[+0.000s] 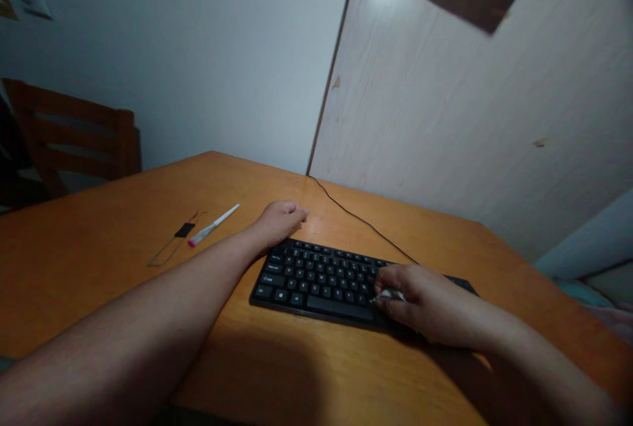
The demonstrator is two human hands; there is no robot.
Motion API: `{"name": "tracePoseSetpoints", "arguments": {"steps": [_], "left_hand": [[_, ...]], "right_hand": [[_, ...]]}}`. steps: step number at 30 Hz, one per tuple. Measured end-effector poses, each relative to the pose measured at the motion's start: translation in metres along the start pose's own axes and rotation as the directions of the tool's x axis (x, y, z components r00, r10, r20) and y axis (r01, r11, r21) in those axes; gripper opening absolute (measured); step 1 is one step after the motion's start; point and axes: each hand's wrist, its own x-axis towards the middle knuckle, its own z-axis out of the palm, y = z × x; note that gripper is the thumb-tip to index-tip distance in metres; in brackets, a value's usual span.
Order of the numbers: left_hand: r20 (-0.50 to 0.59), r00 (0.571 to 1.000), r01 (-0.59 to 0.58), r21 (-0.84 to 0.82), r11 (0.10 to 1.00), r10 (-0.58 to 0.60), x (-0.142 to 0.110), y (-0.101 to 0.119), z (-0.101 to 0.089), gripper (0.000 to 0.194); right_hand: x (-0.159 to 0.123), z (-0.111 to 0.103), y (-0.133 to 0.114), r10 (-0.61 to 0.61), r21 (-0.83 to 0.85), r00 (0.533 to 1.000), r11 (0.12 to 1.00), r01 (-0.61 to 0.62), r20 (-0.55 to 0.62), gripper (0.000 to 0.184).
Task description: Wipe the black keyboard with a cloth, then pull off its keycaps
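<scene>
A black keyboard with white lettering lies flat on the wooden table. My right hand is over its right part, thumb and fingers pinched on a small crumpled whitish wad, perhaps tissue or cloth. The wad is down at the keys, and most of it is hidden in the fingers. Just past the keyboard's far left corner, my left hand rests on the table with its fingers curled closed. No object shows in it. The left wrist lies against that corner.
Left of my left forearm lie a slim white tool with a pink end and a bent wire piece with a black block. A thin black cable runs to the wall. A wooden chair stands beyond the table.
</scene>
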Motion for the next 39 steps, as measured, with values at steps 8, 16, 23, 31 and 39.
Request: {"name": "tracePoseSetpoints", "arguments": {"steps": [8, 16, 23, 31, 39], "left_hand": [[0.021, 0.962, -0.262, 0.363, 0.894, 0.273, -0.008, 0.017, -0.004, 0.030], [0.253, 0.885, -0.465, 0.488, 0.738, 0.390, -0.050, 0.060, 0.008, 0.036], [0.539, 0.767, -0.614, 0.458, 0.643, 0.349, -0.085, 0.077, 0.021, 0.074], [0.622, 0.751, -0.622, 0.549, 0.558, 0.224, -0.092, 0.068, 0.027, 0.111], [0.616, 0.775, -0.571, 0.590, 0.571, 0.138, -0.089, 0.060, 0.030, 0.123]], "right_hand": [[-0.016, -0.001, 0.026, 0.030, 0.098, 0.999, 0.995, -0.027, -0.027, 0.006], [-0.025, 0.010, 0.001, -0.077, 0.143, 0.992, 0.985, 0.091, -0.102, 0.008], [-0.014, 0.007, 0.003, -0.051, 0.052, 0.990, 0.997, 0.058, -0.128, 0.008], [-0.011, 0.001, 0.037, 0.104, 0.110, 0.986, 0.990, -0.089, -0.133, 0.006], [-0.009, -0.001, 0.044, 0.081, 0.077, 0.993, 0.994, -0.075, -0.083, 0.005]]}}
